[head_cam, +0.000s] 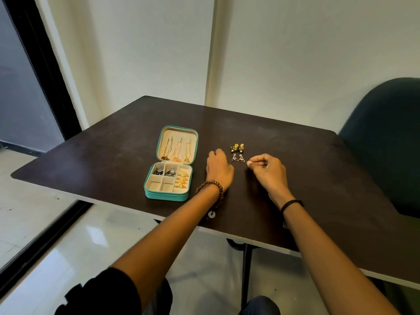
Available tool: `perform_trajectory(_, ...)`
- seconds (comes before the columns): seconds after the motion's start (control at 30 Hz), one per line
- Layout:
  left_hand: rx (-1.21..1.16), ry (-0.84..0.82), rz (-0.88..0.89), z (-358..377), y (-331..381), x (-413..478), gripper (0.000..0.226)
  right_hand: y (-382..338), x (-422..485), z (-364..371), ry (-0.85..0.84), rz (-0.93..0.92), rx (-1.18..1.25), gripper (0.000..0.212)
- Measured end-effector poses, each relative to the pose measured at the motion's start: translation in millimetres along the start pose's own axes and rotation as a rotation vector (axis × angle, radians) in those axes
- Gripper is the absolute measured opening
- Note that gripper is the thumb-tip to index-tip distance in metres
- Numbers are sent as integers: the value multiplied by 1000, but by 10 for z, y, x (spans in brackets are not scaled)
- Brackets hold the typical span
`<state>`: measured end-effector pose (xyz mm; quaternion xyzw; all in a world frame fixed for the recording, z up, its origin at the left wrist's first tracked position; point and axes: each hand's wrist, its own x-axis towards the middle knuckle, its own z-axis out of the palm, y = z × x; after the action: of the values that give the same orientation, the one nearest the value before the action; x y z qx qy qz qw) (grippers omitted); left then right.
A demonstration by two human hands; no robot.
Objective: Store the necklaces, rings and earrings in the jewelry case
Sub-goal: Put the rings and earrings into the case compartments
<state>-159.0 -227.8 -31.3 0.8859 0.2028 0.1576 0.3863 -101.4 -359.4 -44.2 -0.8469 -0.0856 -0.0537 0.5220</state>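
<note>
A teal jewelry case [167, 196] lies open on the dark table. Three necklaces [176, 149] hang in its lid. The tray holds dark earrings [164, 171] in the back compartments and several gold rings [182, 180] in the right slot. Right of the case lie a green-and-gold earring pair [237, 147] and a triangular earring pair [237, 158]. My left hand [218, 169] rests knuckles-up just left of the triangular pair, fingers curled, holding nothing that I can see. My right hand [267, 170] is just right of that pair, thumb and fingers pinched together; any object between them is too small to see.
The dark table [318, 178] ends at its near edge under my forearms. A dark teal chair [386, 137] stands at the right. White walls rise behind the table, and a dark-framed glass pane [25, 92] is at the left.
</note>
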Motion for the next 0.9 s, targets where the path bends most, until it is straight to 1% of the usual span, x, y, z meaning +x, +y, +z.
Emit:
perform_trajectory(0.07, -41, 42, 16, 67, -7, 82, 32, 11, 58, 56, 17, -42, -13, 13)
perform_trajectory(0.17, -100, 54, 56, 156, 4, 203, 32, 27, 152, 142, 26, -95, -53, 20)
perform_trajectory(0.3, -61, 40, 95, 217, 10, 317, 35, 23, 281, 228, -18, -149, -294, 25)
perform_trajectory(0.37, -27, 38, 104, 241, -14, 356, 32, 23, 316, 245, -39, -182, -399, 25)
perform_trajectory(0.43, 1, 41, 114, 246, -37, 369, 27, 45, 336, 256, -61, -197, -438, 24)
perform_trajectory(0.57, 0, 70, 147, 243, -64, 355, 22, 77, 312, 247, -55, -243, -410, 22)
perform_trajectory(0.67, -1, 59, 173, 238, -84, 320, 19, 85, 252, 233, -54, -276, -364, 22)
perform_trajectory(0.73, -32, 50, 171, 224, -88, 291, 17, 102, 230, 224, -53, -268, -280, 20)
perform_trajectory(0.9, -194, 25, 121, 166, -80, 155, 13, 80, 85, 152, -58, -231, -79, 13)
